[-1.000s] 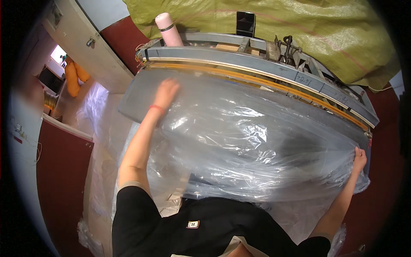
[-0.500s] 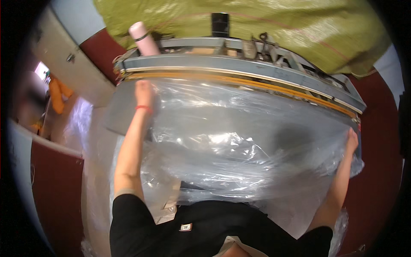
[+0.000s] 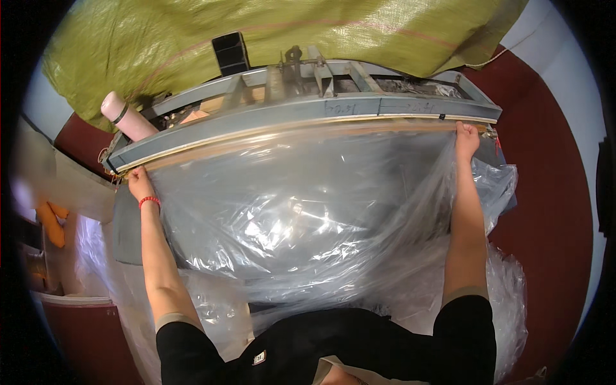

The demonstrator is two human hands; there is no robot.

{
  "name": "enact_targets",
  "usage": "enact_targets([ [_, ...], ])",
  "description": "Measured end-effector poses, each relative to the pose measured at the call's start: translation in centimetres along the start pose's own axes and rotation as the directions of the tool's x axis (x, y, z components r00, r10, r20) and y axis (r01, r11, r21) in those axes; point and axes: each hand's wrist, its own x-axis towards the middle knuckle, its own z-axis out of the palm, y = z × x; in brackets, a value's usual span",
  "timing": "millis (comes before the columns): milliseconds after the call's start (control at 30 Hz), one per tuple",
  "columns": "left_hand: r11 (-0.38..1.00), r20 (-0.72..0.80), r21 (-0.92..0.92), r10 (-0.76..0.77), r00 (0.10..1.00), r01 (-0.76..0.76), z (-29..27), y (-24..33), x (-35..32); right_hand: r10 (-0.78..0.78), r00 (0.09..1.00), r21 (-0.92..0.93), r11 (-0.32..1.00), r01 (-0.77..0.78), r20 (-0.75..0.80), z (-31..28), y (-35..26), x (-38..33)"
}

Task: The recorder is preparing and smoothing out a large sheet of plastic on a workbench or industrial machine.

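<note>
A wide sheet of clear plastic film (image 3: 276, 212) is stretched between my hands over a grey work surface (image 3: 130, 224). At the left end of the metal frame's front bar, my left hand (image 3: 140, 183), with a red bracelet at the wrist, pinches the film's far corner. My right hand (image 3: 468, 139) closes on the film's other corner, up against the bar near its right end. Between the hands the film's far edge runs along the grey metal frame (image 3: 282, 119). Its near part sags in shiny folds toward my body.
A pink bottle (image 3: 131, 119) leans in the frame's left end. A black phone (image 3: 230, 52) rests behind it against a yellow-green woven sheet (image 3: 321, 29). Metal tools (image 3: 293, 63) stand in the frame. More loose film (image 3: 507, 301) hangs at the right. A dark red wall panel (image 3: 539, 212) rises beyond.
Both hands have moved to the frame's front bar, carrying the film's far edge up to it. The right hand moved farther forward. The view has also turned.
</note>
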Motion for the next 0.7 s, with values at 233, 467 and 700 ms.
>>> enact_targets([
  [233, 0.983, -0.143, -0.021, -0.182, 0.973, 0.181, 1.7, 1.5, -0.4, 0.050, 0.975, -0.058, 0.996, -0.064, -0.216, -2.1, 2.1, 2.3],
  [467, 0.981, 0.235, -0.020, -0.182, 0.955, 0.192, -3.2, -1.8, 3.2, 0.331, 0.940, 0.214, 0.915, -0.342, 0.086, -1.6, -1.0, 1.7],
  [700, 0.966, 0.337, -0.237, -0.022, 0.941, 0.107, -7.2, 17.1, -10.1, -0.465, 0.885, -0.298, 0.843, 0.448, 0.014, -14.1, -13.7, -3.7],
])
